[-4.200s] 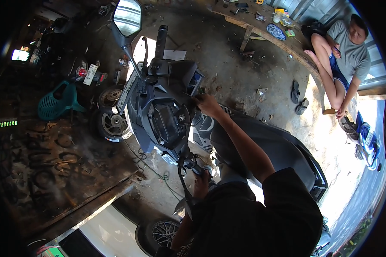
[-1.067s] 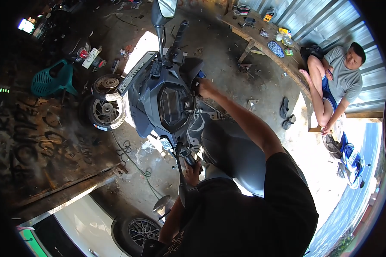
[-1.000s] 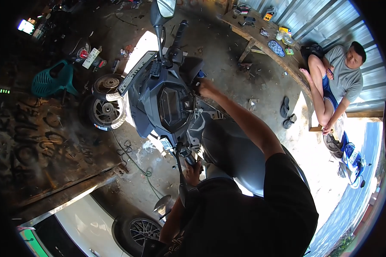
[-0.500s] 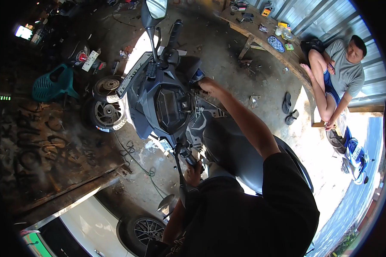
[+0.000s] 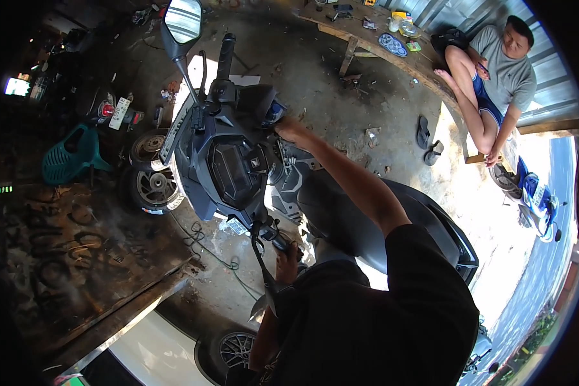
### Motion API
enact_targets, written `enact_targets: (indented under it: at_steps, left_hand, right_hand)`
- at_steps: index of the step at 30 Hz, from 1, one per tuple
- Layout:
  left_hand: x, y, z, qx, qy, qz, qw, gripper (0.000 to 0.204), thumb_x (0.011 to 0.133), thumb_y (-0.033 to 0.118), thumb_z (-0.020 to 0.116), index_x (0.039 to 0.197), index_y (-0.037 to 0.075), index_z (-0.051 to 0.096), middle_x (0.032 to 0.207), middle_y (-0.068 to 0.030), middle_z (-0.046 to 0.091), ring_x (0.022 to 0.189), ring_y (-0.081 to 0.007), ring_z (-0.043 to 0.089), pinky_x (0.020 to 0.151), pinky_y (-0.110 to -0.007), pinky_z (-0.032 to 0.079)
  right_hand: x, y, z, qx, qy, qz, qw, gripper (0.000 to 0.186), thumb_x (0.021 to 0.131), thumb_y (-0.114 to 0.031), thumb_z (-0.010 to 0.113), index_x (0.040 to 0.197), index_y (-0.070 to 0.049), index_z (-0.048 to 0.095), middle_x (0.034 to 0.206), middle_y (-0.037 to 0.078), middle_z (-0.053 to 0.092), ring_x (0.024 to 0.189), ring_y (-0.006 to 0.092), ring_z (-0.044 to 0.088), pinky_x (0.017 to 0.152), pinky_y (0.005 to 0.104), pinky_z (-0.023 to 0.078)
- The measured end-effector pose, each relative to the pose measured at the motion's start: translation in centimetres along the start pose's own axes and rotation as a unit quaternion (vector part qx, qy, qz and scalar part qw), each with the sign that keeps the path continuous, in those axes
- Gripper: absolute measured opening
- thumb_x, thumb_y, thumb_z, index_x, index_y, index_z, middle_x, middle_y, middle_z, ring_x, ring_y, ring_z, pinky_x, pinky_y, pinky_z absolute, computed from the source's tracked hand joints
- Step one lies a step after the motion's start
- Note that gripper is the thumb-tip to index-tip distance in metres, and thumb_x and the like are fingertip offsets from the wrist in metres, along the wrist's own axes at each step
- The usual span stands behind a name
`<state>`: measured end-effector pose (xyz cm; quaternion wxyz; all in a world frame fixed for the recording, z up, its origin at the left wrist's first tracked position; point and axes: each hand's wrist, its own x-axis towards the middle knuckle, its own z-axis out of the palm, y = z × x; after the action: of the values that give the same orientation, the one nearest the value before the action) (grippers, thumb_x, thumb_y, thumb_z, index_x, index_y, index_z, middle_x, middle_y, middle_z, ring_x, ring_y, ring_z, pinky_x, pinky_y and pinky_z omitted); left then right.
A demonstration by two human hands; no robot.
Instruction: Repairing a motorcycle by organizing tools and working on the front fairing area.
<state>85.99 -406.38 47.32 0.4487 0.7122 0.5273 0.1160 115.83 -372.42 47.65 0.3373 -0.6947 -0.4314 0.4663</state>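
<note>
A dark scooter stands before me, with its display panel (image 5: 230, 172) in the middle and its long black seat (image 5: 341, 206) stretching to the right. At the near end of the handlebar, my left hand (image 5: 287, 262) is closed around the black handlebar grip (image 5: 278, 241). My right hand (image 5: 293, 130) reaches across to the far side of the front panel, fingers curled. Just past it sits a small blue and clear item (image 5: 275, 112) in the panel's recess. Whether my fingers touch it, or what they hold, is hidden. The far grip (image 5: 226, 56) has no hand on it.
A wooden bench (image 5: 424, 74) holds trays and small items; a person (image 5: 505, 71) sits there. Sandals (image 5: 428, 140) lie on the floor. Left are a green plastic chair (image 5: 71, 157), loose wheels (image 5: 156, 186) and a wooden tabletop (image 5: 77, 257). A white car (image 5: 154, 344) stands near.
My view has shifted and turned, so the scooter and bench appear farther left and more of the seat's tail shows. Both hands keep their places on the scooter.
</note>
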Motion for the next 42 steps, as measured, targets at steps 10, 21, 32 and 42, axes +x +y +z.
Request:
enact_targets:
  at_steps: [10,21,32,42]
  left_hand:
    - [-0.3,-0.3,0.6,-0.057,0.021,-0.017,0.998,0.047,0.094,0.012,0.048,0.139,0.016,0.04,0.13,-0.0439,0.029,0.1,-0.0538,0.051,0.085,-0.054,0.045]
    - [-0.6,-2.3,1.7,-0.001,0.04,0.009,0.999,0.048,0.093,0.011,0.05,0.14,0.019,0.041,0.129,-0.044,0.028,0.089,-0.051,0.056,0.078,-0.052,0.048]
    - [-0.2,-1.6,1.6,0.193,0.104,0.144,0.965,0.051,0.091,0.014,0.055,0.139,0.022,0.042,0.127,-0.0404,0.035,0.086,-0.0465,0.057,0.074,-0.048,0.051]
    - [-0.4,-0.6,0.8,0.222,0.111,0.155,0.956,0.046,0.092,0.011,0.052,0.136,0.02,0.046,0.119,-0.0358,0.042,0.088,-0.0449,0.056,0.075,-0.048,0.049]
  right_hand:
    - [2.3,2.6,1.2,-0.031,0.014,-0.091,0.995,0.034,0.079,-0.027,0.055,0.086,0.004,0.067,0.09,0.028,0.063,0.09,0.0427,0.062,0.076,0.0461,0.049]
    - [-2.8,-5.3,-1.0,-0.223,0.037,-0.127,0.966,0.024,0.077,-0.017,0.056,0.08,0.004,0.067,0.089,0.028,0.064,0.089,0.0413,0.063,0.076,0.0441,0.052]
    - [-1.3,-8.0,-1.5,-0.163,-0.023,-0.005,0.986,0.028,0.086,-0.025,0.054,0.091,-0.001,0.068,0.091,0.022,0.067,0.094,0.0365,0.064,0.077,0.0403,0.053]
    - [-0.2,-3.2,-0.9,0.123,-0.08,0.162,0.976,0.026,0.088,-0.019,0.05,0.083,0.002,0.065,0.074,0.014,0.064,0.066,0.0319,0.062,0.058,0.0428,0.049]
